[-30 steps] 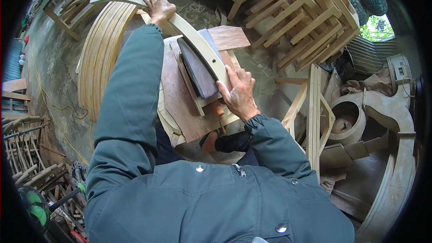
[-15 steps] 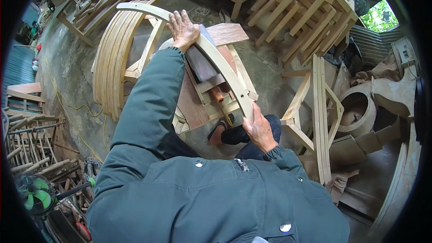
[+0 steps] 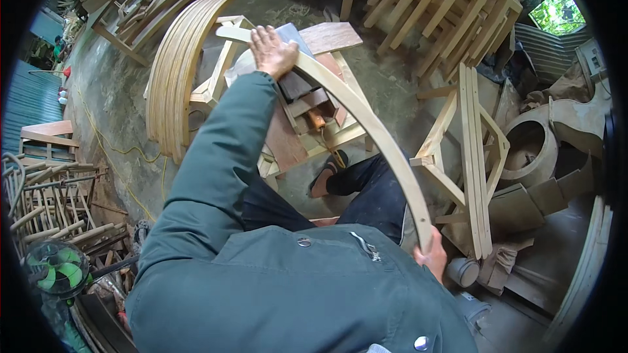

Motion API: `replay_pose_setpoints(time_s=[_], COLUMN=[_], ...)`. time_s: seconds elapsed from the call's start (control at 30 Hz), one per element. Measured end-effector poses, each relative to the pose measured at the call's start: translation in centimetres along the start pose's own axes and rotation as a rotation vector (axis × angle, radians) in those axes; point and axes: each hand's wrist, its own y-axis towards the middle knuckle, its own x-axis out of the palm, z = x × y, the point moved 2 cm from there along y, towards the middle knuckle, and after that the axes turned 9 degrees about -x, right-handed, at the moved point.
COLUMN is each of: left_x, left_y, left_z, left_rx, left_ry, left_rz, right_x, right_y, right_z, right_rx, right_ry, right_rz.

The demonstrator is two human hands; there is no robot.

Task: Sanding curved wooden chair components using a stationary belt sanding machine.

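A long curved wooden piece (image 3: 373,124) arcs from beyond my left hand down to the right side of my lap. My left hand (image 3: 271,52) lies flat on its upper part, fingers stretched out, pressing it over a grey-topped block-like tool (image 3: 294,36). At the lower end, my right hand (image 3: 433,258) is wrapped round the piece near a small dark hole; some of its fingers are hidden. An orange-brown handle (image 3: 316,119) shows below the tool, on a low wooden stand (image 3: 288,147) in front of my legs.
A stack of curved wooden pieces (image 3: 176,78) stands left of the stand. Pale wooden frames (image 3: 477,163) stand at the right, with more frames stacked (image 3: 445,13) at the far right. A yellow cord (image 3: 118,150) runs along the left floor. A green-bladed fan (image 3: 57,268) is at lower left.
The curved piece has slid toward me and to the right across the tool. My right hand has drawn back with its end, while my left hand stays over the tool.
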Motion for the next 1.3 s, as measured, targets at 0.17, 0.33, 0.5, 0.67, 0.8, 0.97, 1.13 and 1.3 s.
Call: replay_pose_setpoints(time_s=[0.17, 0.33, 0.5, 0.67, 0.8, 0.97, 1.13, 1.3], left_x=[0.1, 1.4, 2.3, 5.3, 1.8, -0.3, -1.1, -1.0], left_y=[-8.0, -14.3, -20.4, -25.7, -26.1, -25.7, -28.0, -26.8], left_z=[4.5, 8.8, 11.2, 9.0, 12.0, 13.4, 11.7, 8.4], left_rx=[0.066, 0.198, 0.361, -0.222, -0.493, -0.736, -0.304, -0.103], left_ry=[-0.015, 0.008, -0.337, -1.284, -1.912, -2.202, -2.232, -1.522], left_rz=[-0.027, -0.021, 0.053, -0.071, -0.918, -0.935, -1.151, -0.352], right_x=[-3.8, -5.8, -5.3, -4.9, -2.8, -2.0, -0.3, 0.4], right_y=[-5.8, -11.2, -18.6, -20.8, -20.2, -16.9, -12.2, -10.4], right_z=[4.9, 8.2, 12.7, 10.8, 10.0, 8.2, 7.9, 11.9], right_rx=[0.058, 0.155, 0.248, 0.264, 0.211, 0.307, -0.023, -0.269], right_ry=[-0.073, 0.0, -0.002, 0.032, -0.047, 0.371, 0.284, -0.016], right_rz=[0.099, 0.112, 0.23, 0.438, 0.511, 0.189, -0.408, 0.004])
